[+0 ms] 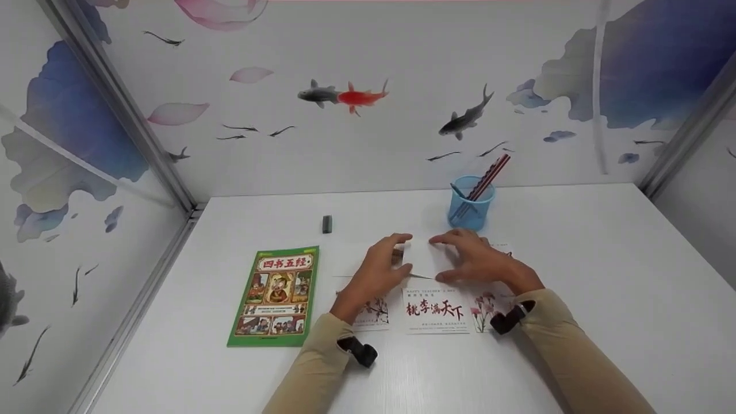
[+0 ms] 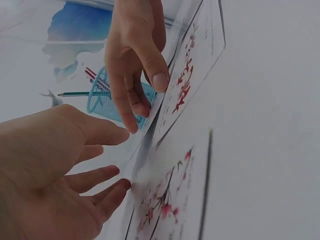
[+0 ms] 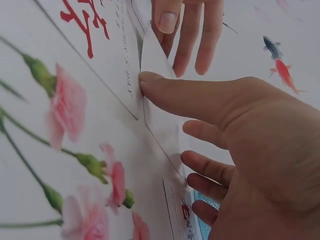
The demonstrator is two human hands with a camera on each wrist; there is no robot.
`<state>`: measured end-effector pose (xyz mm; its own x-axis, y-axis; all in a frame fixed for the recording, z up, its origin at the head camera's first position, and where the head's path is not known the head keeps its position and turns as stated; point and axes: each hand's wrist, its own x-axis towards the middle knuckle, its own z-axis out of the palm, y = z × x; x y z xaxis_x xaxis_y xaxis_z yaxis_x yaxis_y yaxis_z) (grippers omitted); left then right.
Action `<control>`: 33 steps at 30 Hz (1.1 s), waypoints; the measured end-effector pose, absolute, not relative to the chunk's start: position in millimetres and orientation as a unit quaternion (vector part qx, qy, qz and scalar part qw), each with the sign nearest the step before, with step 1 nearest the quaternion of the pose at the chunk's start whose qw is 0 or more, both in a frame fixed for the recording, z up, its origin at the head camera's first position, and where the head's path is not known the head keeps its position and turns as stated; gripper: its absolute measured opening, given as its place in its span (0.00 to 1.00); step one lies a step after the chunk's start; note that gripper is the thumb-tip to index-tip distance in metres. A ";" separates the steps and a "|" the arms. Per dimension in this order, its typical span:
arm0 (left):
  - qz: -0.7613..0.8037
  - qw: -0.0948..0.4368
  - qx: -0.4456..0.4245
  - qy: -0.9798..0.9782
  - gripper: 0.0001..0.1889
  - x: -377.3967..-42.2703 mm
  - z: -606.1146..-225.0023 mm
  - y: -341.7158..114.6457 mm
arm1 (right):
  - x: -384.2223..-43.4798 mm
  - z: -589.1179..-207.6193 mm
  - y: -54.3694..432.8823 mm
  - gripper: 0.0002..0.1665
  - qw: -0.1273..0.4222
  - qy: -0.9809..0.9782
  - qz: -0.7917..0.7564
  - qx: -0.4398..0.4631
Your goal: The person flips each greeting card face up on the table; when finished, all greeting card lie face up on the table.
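Several white printed cards lie in rows on the table, among them a card with red Chinese characters (image 1: 435, 310), one with pink carnations (image 3: 70, 107) and one with blossom branches (image 2: 162, 202). A blank-looking white card (image 1: 422, 253) lies behind the red-lettered one, between my two hands. My left hand (image 1: 380, 261) is at its left side, thumb and fingers spread and fairly straight. My right hand (image 1: 480, 259) reaches from the right; its thumb (image 3: 170, 92) touches the card's near edge and its extended fingers are by the far side. The hands partly cover the back-row cards.
A green-bordered book (image 1: 276, 296) lies left of the cards. Behind it is a small dark eraser-like block (image 1: 327, 224). A blue mesh pen holder (image 1: 468, 210) with pencils stands just behind my right hand. Painted wall panels (image 1: 368, 138) enclose the table's back and sides.
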<state>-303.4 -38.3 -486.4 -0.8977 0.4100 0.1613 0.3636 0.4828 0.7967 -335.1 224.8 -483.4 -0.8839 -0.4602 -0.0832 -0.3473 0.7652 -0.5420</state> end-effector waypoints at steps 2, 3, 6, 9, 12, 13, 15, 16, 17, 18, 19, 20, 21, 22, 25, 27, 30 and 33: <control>0.497 0.016 0.212 0.841 0.29 -302.7 -485.8 -38.2 | -335.2 -482.0 223.2 0.48 0.093 0.936 -0.260 -0.219; 0.512 0.013 0.205 0.834 0.28 -302.4 -485.4 -38.2 | -335.4 -481.8 222.5 0.48 0.086 0.937 -0.258 -0.220; 0.546 0.006 0.183 0.817 0.24 -302.4 -483.9 -38.6 | -335.9 -479.6 222.5 0.46 0.058 0.936 -0.267 -0.222; 0.592 0.015 0.160 0.789 0.22 -303.8 -482.9 -40.9 | -335.8 -477.6 225.2 0.45 0.028 0.924 -0.324 -0.200; 0.633 0.027 0.139 0.761 0.21 -304.9 -482.3 -43.2 | -334.8 -474.7 226.9 0.46 0.023 0.898 -0.412 -0.153; 0.635 0.028 0.131 0.761 0.21 -304.6 -482.1 -43.3 | -334.4 -473.8 226.6 0.46 0.027 0.886 -0.442 -0.141; 0.623 0.026 0.113 0.774 0.20 -302.8 -481.5 -42.3 | -333.4 -471.6 223.5 0.46 0.040 0.862 -0.493 -0.114; 0.609 0.022 0.107 0.786 0.19 -301.7 -481.1 -41.0 | -332.5 -470.2 221.5 0.46 0.044 0.850 -0.515 -0.104; 0.590 0.016 0.104 0.801 0.18 -300.6 -480.8 -39.3 | -331.2 -468.5 219.4 0.46 0.046 0.838 -0.534 -0.099; 0.572 0.009 0.104 0.814 0.17 -299.5 -479.9 -37.1 | -329.7 -466.4 217.1 0.46 0.043 0.829 -0.550 -0.097; 0.556 -0.003 0.110 0.824 0.16 -298.6 -479.2 -35.0 | -328.2 -464.5 214.6 0.45 0.037 0.820 -0.563 -0.100; 0.547 -0.013 0.116 0.829 0.15 -297.8 -478.4 -32.7 | -326.3 -462.1 212.1 0.44 0.028 0.812 -0.574 -0.104; 0.543 -0.019 0.124 0.830 0.15 -297.0 -477.3 -30.4 | -324.3 -459.7 210.0 0.43 0.020 0.804 -0.584 -0.113; 0.549 -0.021 0.131 0.825 0.16 -296.3 -475.9 -28.3 | -322.2 -457.5 208.0 0.41 0.014 0.798 -0.590 -0.124; 0.605 0.005 0.145 0.783 0.22 -295.0 -472.0 -23.3 | -316.2 -452.1 201.2 0.35 0.012 0.789 -0.593 -0.160; 0.637 0.033 0.143 0.757 0.26 -293.3 -469.5 -22.1 | -313.7 -451.0 196.3 0.32 0.024 0.785 -0.590 -0.189; 0.656 0.052 0.148 0.738 0.27 -291.8 -468.6 -22.8 | -311.9 -451.3 189.7 0.28 0.040 0.775 -0.590 -0.222; 0.649 0.054 0.147 0.745 0.26 -290.8 -469.5 -25.6 | -312.1 -452.6 186.9 0.23 0.021 0.783 -0.575 -0.237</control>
